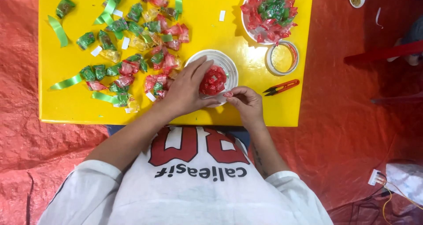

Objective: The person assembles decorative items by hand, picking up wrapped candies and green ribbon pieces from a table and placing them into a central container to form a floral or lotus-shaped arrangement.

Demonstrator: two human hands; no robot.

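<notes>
A white paper plate (220,57) lies on the yellow table (207,13), with a cluster of red-wrapped candies (213,80) stuck at its middle. My left hand (187,89) rests flat on the plate's left side, fingers spread and touching the candy cluster. My right hand (246,102) sits at the plate's near right edge, its fingertips pinched on the plate's rim beside the cluster. A finished plate (269,11) ringed with red candies and filled with green ones stands at the back right.
Loose red, green and yellow wrapped candies (132,53) and green ribbon strips (66,81) cover the table's left half. A tape roll (282,57) and red thread snips (282,87) lie to the right. Red tarp covers the floor; cables lie at the lower right.
</notes>
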